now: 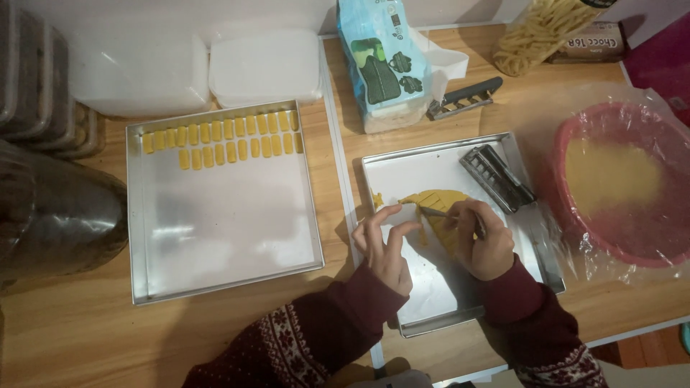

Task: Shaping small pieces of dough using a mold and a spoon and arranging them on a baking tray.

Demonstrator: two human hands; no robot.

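So my right hand (486, 248) has its fingers pinched round a thin metal tool (440, 213), cutting the flat yellow dough sheet (440, 205) on the right steel tray (431, 287). Left hand (384, 244) is half-open, fingertips steadying the dough.

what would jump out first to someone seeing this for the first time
Two hands meet over a flat yellow dough sheet on the right metal tray: the left hand steadies it while the right hand works a thin tool across it. On the left tray, two neat rows of small yellow pieces line the far edge. A plastic-covered red bowl of pale dough sits far right.
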